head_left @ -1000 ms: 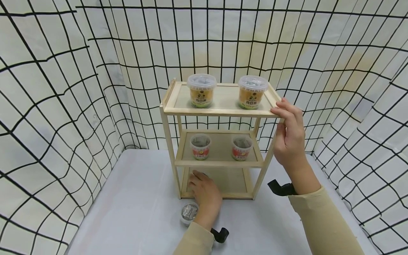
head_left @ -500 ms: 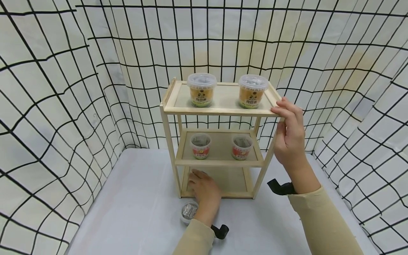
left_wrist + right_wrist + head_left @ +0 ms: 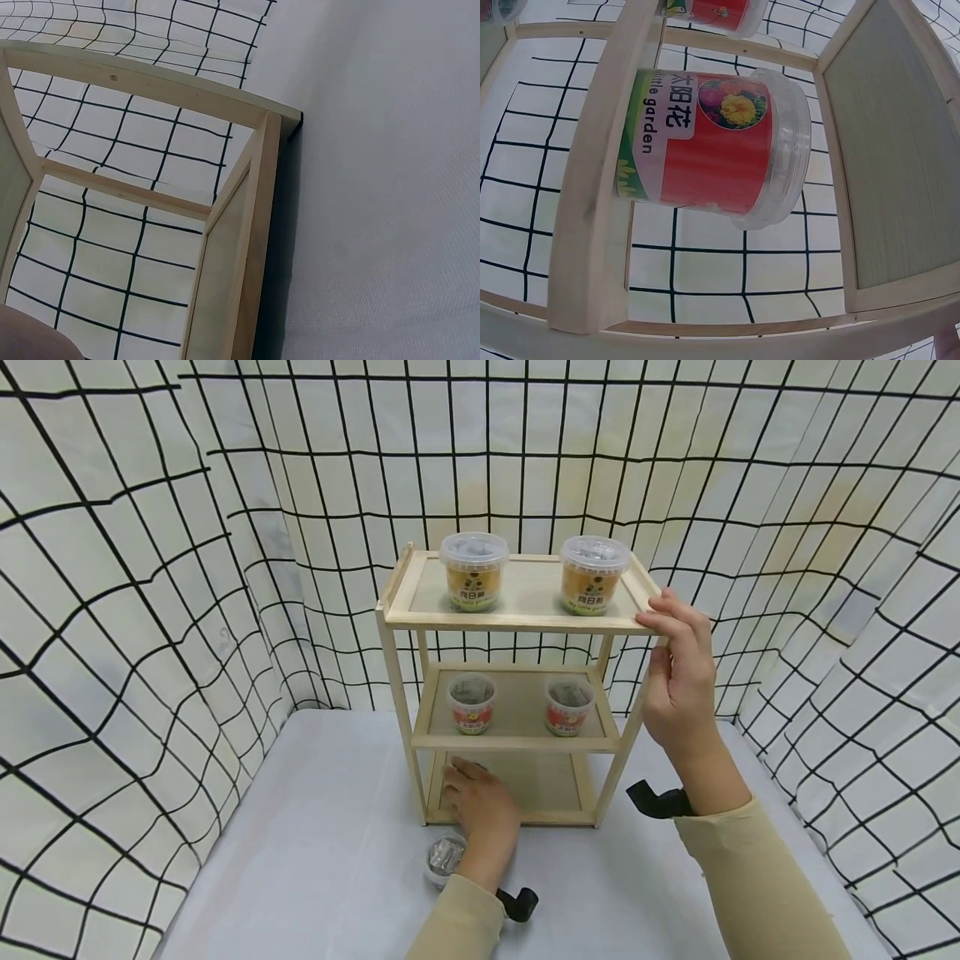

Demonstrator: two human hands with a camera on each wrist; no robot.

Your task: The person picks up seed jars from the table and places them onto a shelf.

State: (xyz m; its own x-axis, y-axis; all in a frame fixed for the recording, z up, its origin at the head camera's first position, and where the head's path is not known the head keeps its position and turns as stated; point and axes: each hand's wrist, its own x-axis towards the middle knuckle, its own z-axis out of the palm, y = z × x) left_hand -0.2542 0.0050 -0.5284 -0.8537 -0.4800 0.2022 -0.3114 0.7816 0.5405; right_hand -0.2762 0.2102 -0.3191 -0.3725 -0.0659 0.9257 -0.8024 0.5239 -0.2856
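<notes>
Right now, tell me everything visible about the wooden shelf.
The wooden shelf is a small pale rack with three tiers, thin square posts and raised rims around flat panels. It stands upright on a white table against a checked backdrop. Two orange-labelled tubs sit on the top tier and two red-labelled tubs on the middle one. The right hand holds the top tier's front right corner. The left hand reaches onto the bottom tier; what it touches there is hidden.
</notes>
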